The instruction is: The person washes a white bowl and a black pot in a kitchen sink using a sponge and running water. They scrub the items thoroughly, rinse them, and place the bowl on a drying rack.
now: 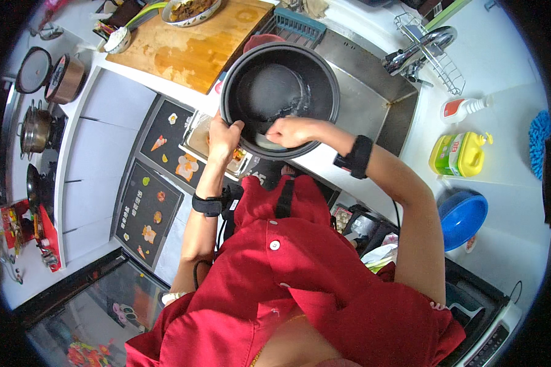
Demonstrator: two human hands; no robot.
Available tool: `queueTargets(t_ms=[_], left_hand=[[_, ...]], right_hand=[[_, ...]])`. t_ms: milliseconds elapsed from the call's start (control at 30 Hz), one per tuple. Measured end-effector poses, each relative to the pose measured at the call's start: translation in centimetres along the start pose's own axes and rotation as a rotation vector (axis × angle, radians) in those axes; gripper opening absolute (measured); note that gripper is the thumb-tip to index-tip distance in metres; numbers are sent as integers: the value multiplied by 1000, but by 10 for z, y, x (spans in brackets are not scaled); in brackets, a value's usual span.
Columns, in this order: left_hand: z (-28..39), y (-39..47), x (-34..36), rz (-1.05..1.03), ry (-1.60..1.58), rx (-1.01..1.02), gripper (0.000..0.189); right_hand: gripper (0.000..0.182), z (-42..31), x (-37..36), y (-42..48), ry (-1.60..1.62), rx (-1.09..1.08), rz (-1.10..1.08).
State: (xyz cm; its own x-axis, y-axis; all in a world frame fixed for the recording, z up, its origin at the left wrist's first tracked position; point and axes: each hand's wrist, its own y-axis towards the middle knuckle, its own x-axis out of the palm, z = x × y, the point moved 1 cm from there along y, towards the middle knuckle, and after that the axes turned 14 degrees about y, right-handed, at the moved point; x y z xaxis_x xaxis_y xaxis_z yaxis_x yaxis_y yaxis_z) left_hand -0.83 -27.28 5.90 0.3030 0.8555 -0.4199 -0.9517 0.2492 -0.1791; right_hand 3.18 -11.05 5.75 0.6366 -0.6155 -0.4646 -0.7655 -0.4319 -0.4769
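Note:
A dark nonstick inner pot, like that of a rice cooker, is tilted with its mouth towards me at the sink's near edge. My left hand grips its rim at the lower left, thumb over the edge. Over the near inner wall, my right hand is closed on a pale, blurred thing whose kind I cannot tell. Wet, shiny streaks mark the pot's bottom. Behind the pot, part of the stainless steel sink is hidden.
Left of the sink lies a wooden cutting board bearing a bowl of food. A faucet, yellow detergent jug and blue basin stand right. Below my left hand is a metal tray holding food scraps.

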Motion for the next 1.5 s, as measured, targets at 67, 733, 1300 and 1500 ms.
queueTargets(t_ms=[67,733,1300,1500], left_hand=[[-6,4,1,-18,88,69,45],[1,9,2,-31,74,32,27],[-7,28,3,-135,-44,-75,35],[-4,26,1,-128,1,-104,27]], right_hand=[[21,10,-7,-17,-178,19,-79],[25,11,-16,12,-536,344,-223],[18,41,-20,38,-658,37,-11],[21,1,-20,78,-236,316,-247]])
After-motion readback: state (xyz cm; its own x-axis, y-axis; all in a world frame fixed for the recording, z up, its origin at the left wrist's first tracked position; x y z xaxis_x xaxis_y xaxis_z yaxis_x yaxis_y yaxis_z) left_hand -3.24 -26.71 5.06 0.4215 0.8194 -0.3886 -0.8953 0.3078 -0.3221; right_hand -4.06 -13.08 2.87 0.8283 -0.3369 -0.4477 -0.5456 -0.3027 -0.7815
